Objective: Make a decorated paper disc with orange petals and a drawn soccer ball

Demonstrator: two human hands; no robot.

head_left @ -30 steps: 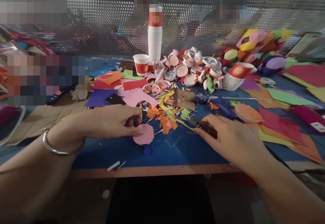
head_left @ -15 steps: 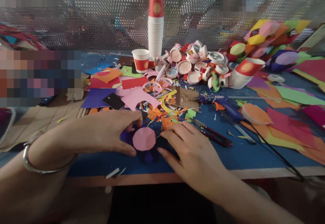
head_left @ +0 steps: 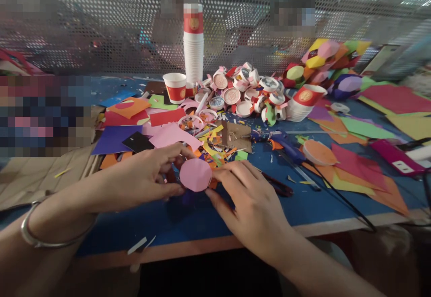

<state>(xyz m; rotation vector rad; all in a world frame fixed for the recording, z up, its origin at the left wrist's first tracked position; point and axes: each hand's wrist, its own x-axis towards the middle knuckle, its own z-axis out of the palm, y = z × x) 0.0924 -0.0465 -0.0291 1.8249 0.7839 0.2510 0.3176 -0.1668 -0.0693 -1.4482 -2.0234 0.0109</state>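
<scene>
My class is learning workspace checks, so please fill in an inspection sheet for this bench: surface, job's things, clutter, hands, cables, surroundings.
Surface: blue tabletop, strewn with cut paper.
Job's things: pink disc, between both hands.
Clutter: paper scraps beyond the disc; heaped white rimmed pieces; upright cup stack; blue glue gun, lying flat.
Hands: right hand, fingertips at the disc's right edge; left hand, curled by its left edge. Firmness of grip cannot be told.
Cables: black cable, running from the glue gun towards the front edge.
Surroundings: perforated screen behind the table; blurred beyond.
</scene>
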